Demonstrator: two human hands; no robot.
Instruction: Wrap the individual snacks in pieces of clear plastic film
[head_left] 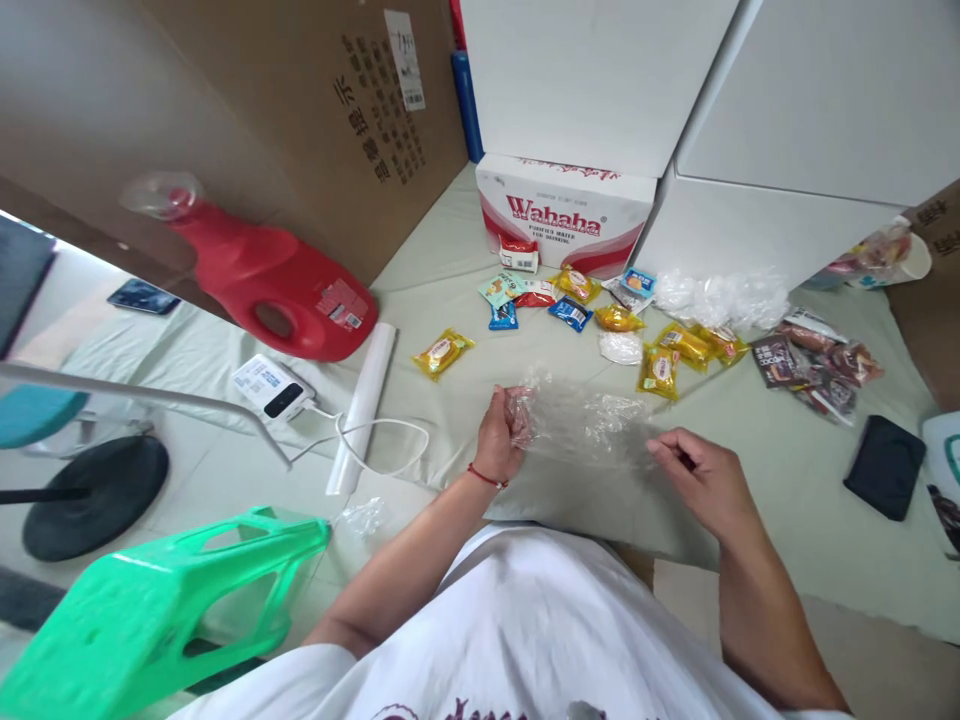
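Note:
My left hand is closed on one end of a clear plastic bag, which stretches over the pale green sheet in front of me. My right hand pinches the bag's other end with curled fingers. A red string circles my left wrist. Beyond the bag lie several small snack packets: a yellow one on the left, blue packets and yellow packets in the middle, and dark packets on the right.
A Wahaha water carton and white boxes stand at the back. A red detergent jug, a power bank with cable and a white roll lie left. A green plastic stool is near left; a black pouch lies right.

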